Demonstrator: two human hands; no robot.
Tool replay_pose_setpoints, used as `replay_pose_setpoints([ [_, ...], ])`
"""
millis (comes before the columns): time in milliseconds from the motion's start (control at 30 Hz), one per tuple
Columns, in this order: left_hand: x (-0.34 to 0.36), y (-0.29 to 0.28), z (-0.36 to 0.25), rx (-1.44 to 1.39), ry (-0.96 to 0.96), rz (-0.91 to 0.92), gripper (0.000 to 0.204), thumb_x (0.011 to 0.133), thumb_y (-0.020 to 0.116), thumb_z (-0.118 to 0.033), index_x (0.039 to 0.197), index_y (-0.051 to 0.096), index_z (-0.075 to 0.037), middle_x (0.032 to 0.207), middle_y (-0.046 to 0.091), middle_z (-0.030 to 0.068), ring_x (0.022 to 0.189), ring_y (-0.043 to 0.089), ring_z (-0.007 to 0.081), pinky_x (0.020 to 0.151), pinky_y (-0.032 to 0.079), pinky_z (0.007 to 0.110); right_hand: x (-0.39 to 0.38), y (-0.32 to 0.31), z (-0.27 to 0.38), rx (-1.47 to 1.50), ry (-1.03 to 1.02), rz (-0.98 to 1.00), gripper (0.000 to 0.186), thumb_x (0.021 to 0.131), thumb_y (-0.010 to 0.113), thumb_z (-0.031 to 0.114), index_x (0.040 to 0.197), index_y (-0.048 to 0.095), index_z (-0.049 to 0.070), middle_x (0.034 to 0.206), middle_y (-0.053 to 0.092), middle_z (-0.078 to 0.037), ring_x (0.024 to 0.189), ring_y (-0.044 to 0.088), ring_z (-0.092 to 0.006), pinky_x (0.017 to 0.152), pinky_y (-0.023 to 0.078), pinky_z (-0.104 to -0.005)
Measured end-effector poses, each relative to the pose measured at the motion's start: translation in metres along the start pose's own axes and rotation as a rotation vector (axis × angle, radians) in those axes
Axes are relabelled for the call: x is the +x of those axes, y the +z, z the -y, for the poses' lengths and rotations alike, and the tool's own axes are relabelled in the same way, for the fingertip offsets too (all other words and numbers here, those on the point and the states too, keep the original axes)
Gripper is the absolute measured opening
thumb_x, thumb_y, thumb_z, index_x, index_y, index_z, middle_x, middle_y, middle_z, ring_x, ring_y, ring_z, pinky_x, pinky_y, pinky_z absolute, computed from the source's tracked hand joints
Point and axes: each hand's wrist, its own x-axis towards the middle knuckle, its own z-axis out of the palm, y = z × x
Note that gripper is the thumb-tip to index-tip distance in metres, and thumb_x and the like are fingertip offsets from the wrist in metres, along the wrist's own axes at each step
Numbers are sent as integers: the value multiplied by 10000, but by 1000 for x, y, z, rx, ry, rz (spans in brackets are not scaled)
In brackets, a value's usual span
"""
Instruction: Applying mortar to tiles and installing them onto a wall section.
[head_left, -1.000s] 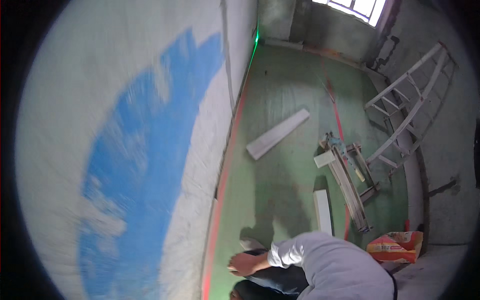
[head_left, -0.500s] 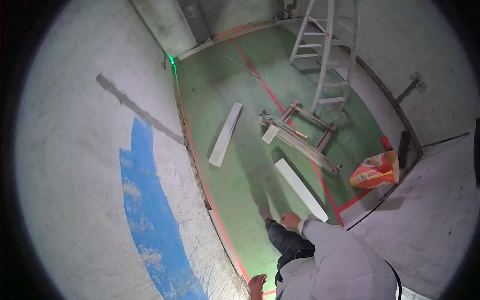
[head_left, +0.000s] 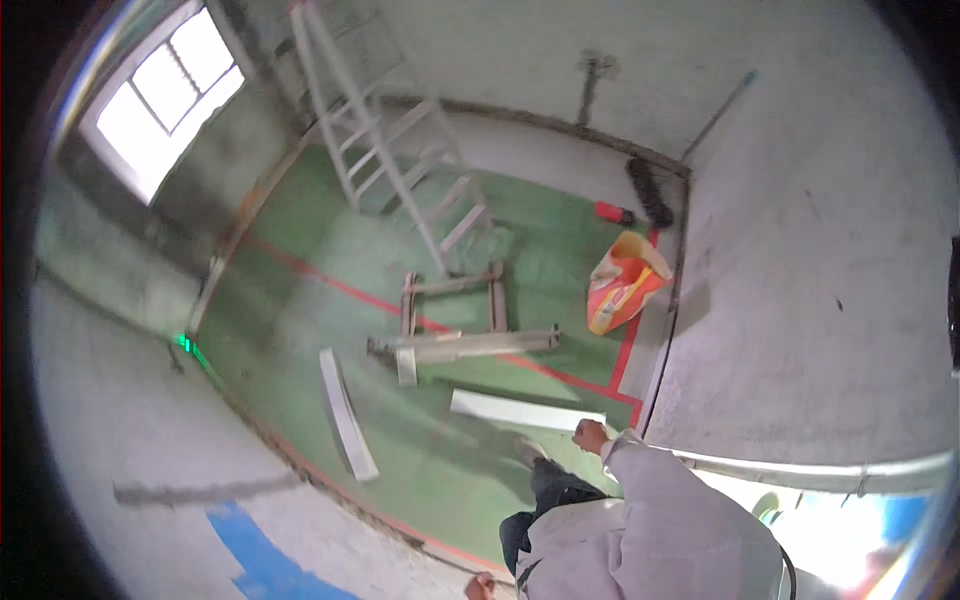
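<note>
My right hand [head_left: 592, 436] hangs beside the near end of a long white board [head_left: 520, 408] that lies on the green floor. Its fingers are curled with nothing visible in them; the hand overlaps the board's end in view, and I cannot tell that it touches. At the lower edge my left hand [head_left: 481, 587] is partly cut off and blurred, near the wall's foot, so its fingers are unclear. A second narrow white board [head_left: 347, 420] lies farther left. Beyond both boards stands a low, worn frame [head_left: 470, 347] with a long rail and a small pale block on it.
A white stepladder [head_left: 385, 150] stands behind the frame. To the right are an orange and yellow bag [head_left: 625, 285], a red cylindrical thing [head_left: 612, 212] and a dark brush-like thing [head_left: 650, 192]. Walls enclose the floor, with a bright window [head_left: 170, 95] at far left and a bright opening at lower right.
My view has swung to the right, bringing the window and the bright opening into sight. My right hand now appears closer to the near end of the white board. The boards seem unmoved.
</note>
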Motion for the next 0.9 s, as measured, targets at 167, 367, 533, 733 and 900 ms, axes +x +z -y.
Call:
replay_pose_setpoints([
  [167,113,92,-175,110,321,228,339,1077,678,-291,1292,630,-33,1093,749,111,946,733,215,844,604,360,-27,-27,12,449,206,-83,356,965,773,360,793,720,53,689,739,-70,607,713,-157,617,593,-363],
  [367,159,150,-234,386,234,583,290,1081,663,-259,1261,658,-32,1072,764,134,951,742,227,821,606,345,-151,-51,16,634,386,-432,361,970,643,403,974,782,70,827,780,-143,738,767,-275,721,598,-434],
  [533,144,219,-168,960,-93,889,207,1063,675,-226,1139,691,-34,1012,767,124,880,747,237,725,596,330,-444,68,-204,-330,930,-526,227,921,686,293,882,794,97,932,772,-124,863,761,-296,728,603,-457],
  [733,80,240,-117,1312,152,994,142,1046,703,-176,1066,697,-35,908,746,80,732,712,174,673,587,301,-656,176,-134,144,917,299,230,907,774,342,973,841,132,936,806,-111,843,766,-295,792,612,-467],
  [900,-7,330,-33,1425,252,1196,176,1067,679,-196,1081,684,-21,874,736,51,732,712,154,655,587,306,-718,327,-91,766,1107,433,352,963,741,395,1136,784,91,982,811,-62,755,760,-211,690,636,-418],
])
